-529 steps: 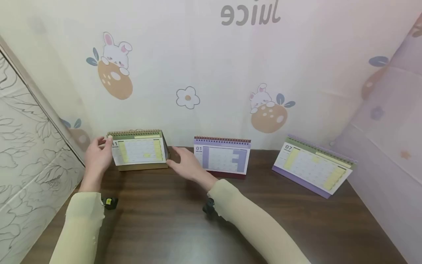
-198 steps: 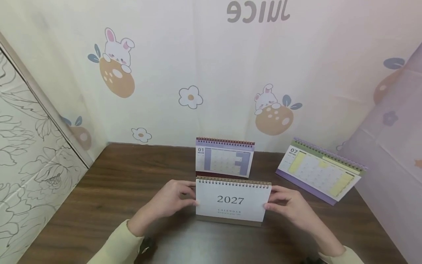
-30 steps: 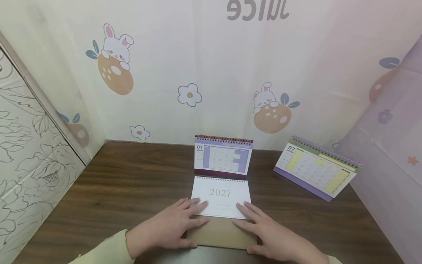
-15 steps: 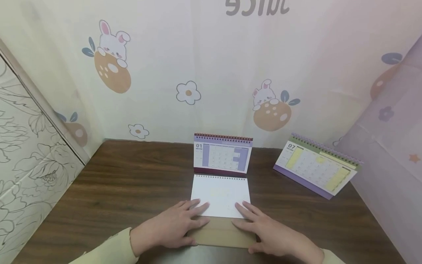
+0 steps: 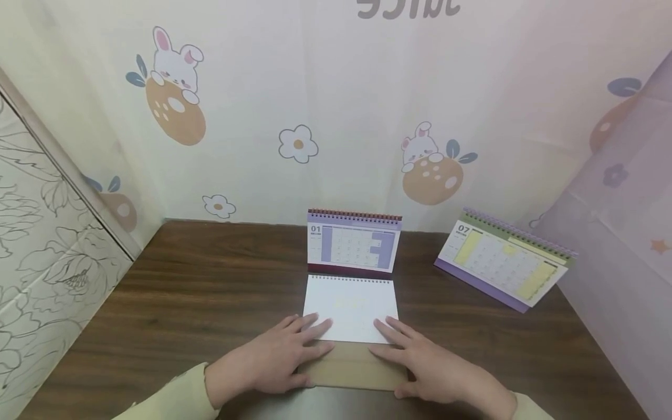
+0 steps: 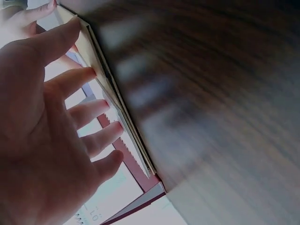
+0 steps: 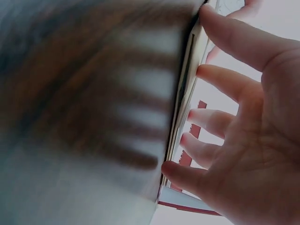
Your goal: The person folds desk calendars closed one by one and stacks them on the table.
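Note:
A desk calendar lies folded flat at the front middle of the table, its white cover page washed out by glare. Its tan base board shows along the near side. My left hand rests on the left part with fingers spread, the thumb at the near left corner. On the right part my right hand lies the same way, fingers spread. The left wrist view shows the thin edge of the flattened calendar under the fingertips; in the right wrist view the fingers touch its edge too.
Directly behind stands a purple calendar marked 01, with a dark red base. A green and yellow calendar marked 07 stands angled at the right. A printed curtain closes off the back of the wooden table.
The calendar stood at the back left, then upright at the front between both hands. It now lies flat. Over the last second the hands have stayed put on it; the view has tilted slightly.

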{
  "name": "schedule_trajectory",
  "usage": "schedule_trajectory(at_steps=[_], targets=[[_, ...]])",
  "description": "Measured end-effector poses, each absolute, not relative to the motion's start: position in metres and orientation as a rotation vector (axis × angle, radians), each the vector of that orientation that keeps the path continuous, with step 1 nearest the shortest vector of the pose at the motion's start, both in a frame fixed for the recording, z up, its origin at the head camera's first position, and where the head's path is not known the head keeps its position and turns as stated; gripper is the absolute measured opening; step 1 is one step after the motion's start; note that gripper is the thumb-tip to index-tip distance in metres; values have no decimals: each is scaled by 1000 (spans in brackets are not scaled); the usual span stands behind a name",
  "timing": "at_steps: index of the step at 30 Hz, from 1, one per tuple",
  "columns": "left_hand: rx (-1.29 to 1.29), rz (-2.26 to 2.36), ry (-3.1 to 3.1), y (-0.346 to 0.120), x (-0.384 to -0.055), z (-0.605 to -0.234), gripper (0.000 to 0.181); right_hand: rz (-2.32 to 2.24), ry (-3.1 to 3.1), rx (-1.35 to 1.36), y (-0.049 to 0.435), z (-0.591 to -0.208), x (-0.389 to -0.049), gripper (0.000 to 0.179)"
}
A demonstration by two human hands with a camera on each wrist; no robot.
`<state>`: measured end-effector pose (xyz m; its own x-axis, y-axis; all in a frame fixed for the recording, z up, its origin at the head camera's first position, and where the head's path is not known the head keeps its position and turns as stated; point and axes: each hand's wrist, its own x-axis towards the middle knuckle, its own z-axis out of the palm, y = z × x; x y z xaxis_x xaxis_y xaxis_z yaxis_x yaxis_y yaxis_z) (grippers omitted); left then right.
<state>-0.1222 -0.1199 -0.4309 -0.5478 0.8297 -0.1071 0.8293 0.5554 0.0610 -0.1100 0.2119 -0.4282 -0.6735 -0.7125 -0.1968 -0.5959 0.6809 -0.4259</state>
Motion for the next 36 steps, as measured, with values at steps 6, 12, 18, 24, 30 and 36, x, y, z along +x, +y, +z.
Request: schedule_trajectory(at_steps=[6,12,18,24,30,36], targets=[[1387,252,2790,-118,-136,-431,35,-540,2718,-986,219,-422,-115,44],[1045,576,2954,-124,-150,-431,9,-675,2912,-767,227,-422,-129,7],[580,752,2888,-127,-159,-432,16,-787,2830,-558,233,-426,-144,10],[449,734,2799,-126,-161,-439,25,-804,2670,-482,231,-430,-151,23],[462,758,2725,-123,-163,-441,27,-826,2584,-448,224,-430,-153,28],[467,768,2700,-121,-162,-438,31,-829,2562,-448,220,-432,-156,28]])
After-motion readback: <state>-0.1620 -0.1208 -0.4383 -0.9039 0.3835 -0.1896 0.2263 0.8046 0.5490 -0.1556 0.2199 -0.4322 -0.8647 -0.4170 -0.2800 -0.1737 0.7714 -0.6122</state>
